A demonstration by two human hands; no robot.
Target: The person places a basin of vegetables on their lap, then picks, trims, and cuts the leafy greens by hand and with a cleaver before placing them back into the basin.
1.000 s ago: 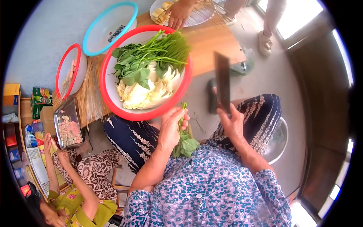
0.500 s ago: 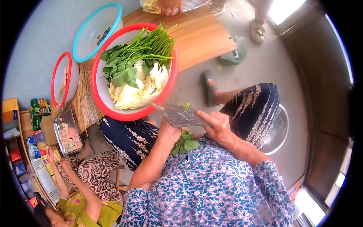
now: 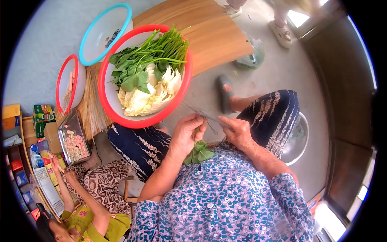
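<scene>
My left hand is closed around a bunch of leafy greens, whose leaves hang below the fist against my shirt. In my right hand is a wide-bladed knife, seen nearly edge-on, its blade reaching over to the left fingertips. Whether the blade touches the stems cannot be made out. Beyond my left hand, a red-rimmed basin holds long-stemmed greens and pale cabbage leaves.
A wooden board supports the basin, beside thin skewers and a blue-rimmed basin. At left, a person works near a metal tray of pinkish pieces. A metal bowl stands right of my knee.
The knife has turned from showing its broad face to nearly edge-on. My left hand has risen slightly towards the blade. Another person's hand and a tray at the top have left view.
</scene>
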